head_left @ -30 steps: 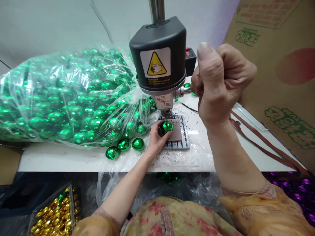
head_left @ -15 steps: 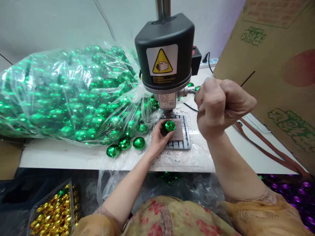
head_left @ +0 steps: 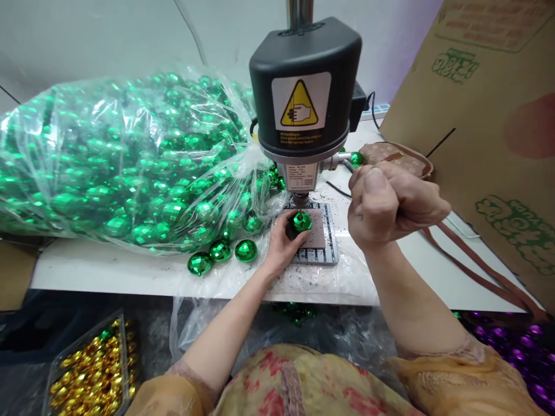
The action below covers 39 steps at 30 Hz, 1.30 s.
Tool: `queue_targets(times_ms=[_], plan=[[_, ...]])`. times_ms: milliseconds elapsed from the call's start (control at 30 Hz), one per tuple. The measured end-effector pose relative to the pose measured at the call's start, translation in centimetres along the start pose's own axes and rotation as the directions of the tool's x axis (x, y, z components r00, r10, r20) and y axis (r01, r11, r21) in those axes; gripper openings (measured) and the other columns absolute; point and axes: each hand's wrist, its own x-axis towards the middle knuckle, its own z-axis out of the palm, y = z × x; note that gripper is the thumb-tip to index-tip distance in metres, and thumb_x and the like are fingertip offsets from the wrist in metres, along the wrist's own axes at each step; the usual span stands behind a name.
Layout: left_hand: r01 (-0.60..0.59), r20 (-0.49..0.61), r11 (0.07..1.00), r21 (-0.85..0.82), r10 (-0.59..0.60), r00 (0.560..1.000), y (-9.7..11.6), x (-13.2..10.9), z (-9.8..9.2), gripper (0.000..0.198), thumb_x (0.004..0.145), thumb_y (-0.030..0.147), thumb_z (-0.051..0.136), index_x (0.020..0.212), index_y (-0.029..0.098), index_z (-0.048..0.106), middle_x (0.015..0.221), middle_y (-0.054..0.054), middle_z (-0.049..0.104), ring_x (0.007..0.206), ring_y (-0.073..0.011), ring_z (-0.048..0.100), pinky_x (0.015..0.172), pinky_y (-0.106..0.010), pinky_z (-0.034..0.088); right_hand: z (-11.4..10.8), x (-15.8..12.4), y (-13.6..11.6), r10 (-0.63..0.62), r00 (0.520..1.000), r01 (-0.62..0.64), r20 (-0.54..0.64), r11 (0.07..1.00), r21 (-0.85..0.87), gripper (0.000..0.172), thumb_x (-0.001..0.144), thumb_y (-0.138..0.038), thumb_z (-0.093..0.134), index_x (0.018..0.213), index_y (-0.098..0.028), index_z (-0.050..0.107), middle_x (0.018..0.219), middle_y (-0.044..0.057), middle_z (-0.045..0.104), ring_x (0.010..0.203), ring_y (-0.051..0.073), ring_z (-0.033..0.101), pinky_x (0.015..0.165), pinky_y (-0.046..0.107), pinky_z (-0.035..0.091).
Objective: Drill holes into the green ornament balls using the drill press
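Along the back of the bench (head_left: 130,268) at its left half, a crinkled clear plastic bag (head_left: 117,167) is bulging with faceted, mirror-shiny green balls, and three loose balls (head_left: 246,251) are lying between it and the front edge. Next, the left hand (head_left: 281,240) is grasping a green bauble (head_left: 302,222), its fingers curling around the side; the bauble is sitting near the middle of the bench, over a flat brown pad (head_left: 318,232) on a slotted metal plate (head_left: 332,231) strewn with dark crumbs. Above it, a smooth black drill head (head_left: 306,63) is looming, the thin bit apparently meeting the bauble's crown. Farther right, the right hand (head_left: 392,202) is hanging lower than a second ago, its fingers clenching, seemingly on a handle the fist is hiding; this is suggesting that the bit is being fed downward. Behind it, a soft patterned pouch (head_left: 384,156) is resting toward the rear edge, while a flat-sided cardboard carton (head_left: 468,115) is standing by the right end.
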Motion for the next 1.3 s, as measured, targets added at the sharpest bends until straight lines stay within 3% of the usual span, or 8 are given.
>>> queue_targets(times_ms=[167,567,800,967,1067,1133,1233,1300], plan=[[-0.002,0.000,1.000,-0.002,0.002,1.000,0.0,0.0,0.0,0.050,0.084,0.032,0.078,0.129,0.021,0.059,0.128,-0.010,0.067,0.122,-0.0262,0.064,0.106,-0.043,0.051,-0.6,-0.2,-0.1,-0.003,0.997,0.001,0.083,1.000,0.019,0.047,0.089,-0.011,0.055,0.058,-0.019,0.020,0.052,-0.007,0.025,0.042,0.003,0.026,0.041,0.024,0.025],[0.006,-0.013,1.000,0.004,-0.006,1.000,0.0,0.0,0.0,0.049,0.084,0.033,0.078,0.127,0.022,0.060,0.127,-0.009,0.068,0.119,-0.0259,0.065,0.105,-0.042,0.052,-1.8,-1.7,0.0,-0.032,0.991,0.029,0.129,0.999,0.026,0.049,0.087,-0.010,0.056,0.058,-0.019,0.018,0.050,-0.007,0.025,0.040,0.003,0.025,0.041,0.027,0.023],[0.043,-0.062,0.999,0.021,-0.042,0.997,0.3,-0.3,0.1,0.049,0.082,0.033,0.079,0.126,0.022,0.061,0.125,-0.009,0.067,0.121,-0.0262,0.063,0.106,-0.044,0.050,0.8,3.3,-1.4,0.290,0.956,-0.282,0.045,0.950,-0.138,0.052,0.093,-0.022,0.063,0.053,-0.021,0.029,0.047,-0.006,0.028,0.041,0.006,0.034,0.044,0.029,0.024],[0.089,-0.149,0.993,0.079,-0.077,0.986,2.7,-3.1,-1.2,0.048,0.077,0.036,0.083,0.118,0.022,0.063,0.115,-0.008,0.069,0.107,-0.0240,0.067,0.093,-0.038,0.056,1.9,5.4,-0.4,0.356,0.933,-0.354,0.050,0.934,-0.045,0.053,0.088,-0.022,0.069,0.054,-0.022,0.028,0.046,-0.007,0.027,0.037,0.006,0.029,0.043,0.028,0.022],[-0.046,0.038,0.998,0.040,0.045,0.998,4.6,-6.7,-2.8,0.046,0.081,0.037,0.078,0.120,0.023,0.060,0.108,-0.007,0.070,0.096,-0.0206,0.070,0.083,-0.033,0.058,1.9,5.2,0.2,0.326,0.944,-0.325,0.048,0.945,-0.012,0.053,0.087,-0.025,0.070,0.056,-0.022,0.027,0.046,-0.008,0.028,0.037,0.006,0.029,0.042,0.028,0.021],[-0.216,0.261,0.975,0.048,0.197,0.945,5.3,-9.5,-4.0,0.046,0.082,0.039,0.077,0.121,0.023,0.058,0.105,-0.008,0.071,0.093,-0.0212,0.071,0.079,-0.032,0.059,1.9,5.0,0.4,0.292,0.956,-0.293,0.029,0.956,0.034,0.050,0.088,-0.018,0.068,0.057,-0.023,0.029,0.046,-0.008,0.026,0.037,0.006,0.027,0.043,0.028,0.019],[-0.557,0.524,0.806,0.200,0.393,0.756,5.1,-13.0,-5.6,0.042,0.085,0.039,0.074,0.120,0.018,0.061,0.103,-0.013,0.072,0.085,-0.0227,0.071,0.071,-0.033,0.059,2.0,4.9,0.5,0.274,0.962,-0.273,-0.001,0.959,0.081,0.044,0.088,-0.007,0.059,0.057,-0.023,0.032,0.046,-0.008,0.028,0.037,0.006,0.029,0.044,0.027,0.018],[-0.698,0.603,0.657,0.286,0.443,0.663,4.2,-14.3,-6.6,0.042,0.088,0.040,0.073,0.120,0.016,0.062,0.105,-0.015,0.073,0.082,-0.0230,0.070,0.068,-0.034,0.059,2.0,4.9,0.5,0.300,0.954,-0.300,0.001,0.952,0.068,0.042,0.088,-0.008,0.057,0.057,-0.023,0.032,0.046,-0.007,0.032,0.038,0.006,0.033,0.046,0.027,0.019]])
